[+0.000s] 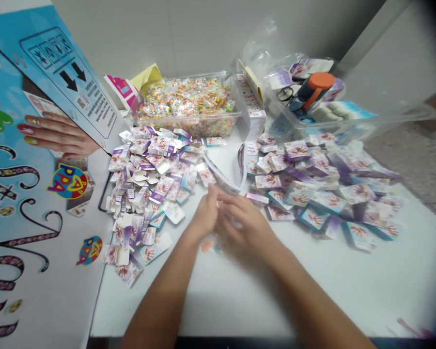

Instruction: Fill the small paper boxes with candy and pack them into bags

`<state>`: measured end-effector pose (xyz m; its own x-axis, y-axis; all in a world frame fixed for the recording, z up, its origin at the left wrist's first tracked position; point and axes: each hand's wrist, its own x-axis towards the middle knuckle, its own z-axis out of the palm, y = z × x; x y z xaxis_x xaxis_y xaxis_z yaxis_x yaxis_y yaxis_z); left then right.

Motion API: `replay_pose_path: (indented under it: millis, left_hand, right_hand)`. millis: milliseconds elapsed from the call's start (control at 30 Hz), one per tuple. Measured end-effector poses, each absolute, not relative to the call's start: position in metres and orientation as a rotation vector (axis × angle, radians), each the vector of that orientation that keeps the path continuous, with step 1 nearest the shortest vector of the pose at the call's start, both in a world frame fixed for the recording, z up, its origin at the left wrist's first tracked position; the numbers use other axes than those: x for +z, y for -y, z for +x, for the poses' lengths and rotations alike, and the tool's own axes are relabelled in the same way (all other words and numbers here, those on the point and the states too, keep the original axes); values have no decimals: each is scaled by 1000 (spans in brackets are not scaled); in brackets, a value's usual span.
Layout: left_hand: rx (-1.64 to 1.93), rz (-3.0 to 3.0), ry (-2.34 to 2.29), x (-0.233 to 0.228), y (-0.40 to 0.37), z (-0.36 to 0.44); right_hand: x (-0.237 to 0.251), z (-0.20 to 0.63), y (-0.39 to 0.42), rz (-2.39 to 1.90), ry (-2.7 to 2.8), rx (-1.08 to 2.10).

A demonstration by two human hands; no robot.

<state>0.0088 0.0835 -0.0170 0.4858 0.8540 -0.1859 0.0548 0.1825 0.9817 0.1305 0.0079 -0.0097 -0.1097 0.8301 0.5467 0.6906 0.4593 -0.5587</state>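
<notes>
My left hand (205, 213) and my right hand (247, 220) meet at the middle of the table, fingers closed and fingertips together. Whatever they pinch is hidden or too small to name; a pale glint shows under the right fingers. Just beyond the fingertips a folded printed leaflet (223, 180) stands partly open in a V. Below the hands lies a blurred clear packet (208, 246) with orange and green bits. To the left is a heap of small open-ended cartons (162, 186), purple or blue and white. Many closed small boxes (298, 194) are piled to the right.
A clear bin (189, 118) of packets with colourful bits stands at the back. Beside it is an upright printed carton (252, 114). Another clear tub (327, 128) holds scissors and an orange-capped container (318, 87). A large printed board (58, 271) borders the left side.
</notes>
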Motion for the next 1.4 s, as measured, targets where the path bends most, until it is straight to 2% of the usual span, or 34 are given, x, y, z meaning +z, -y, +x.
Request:
replay_pose_path:
  millis: [333,567,1167,1400]
  left_hand:
    - [726,1153,-801,-10,-81,10]
    - [826,1340,-776,-7,-91,3]
    - [901,1523,-713,-3,-77,8]
    - [942,1582,-742,-2,-71,9]
  right_hand:
    - [-4,132,-8,-1347,1164,438]
    - [-2,142,-14,-1224,1059,747]
    - [4,149,-15,-1127,1090,865]
    - [0,151,-16,-1162,976,1000]
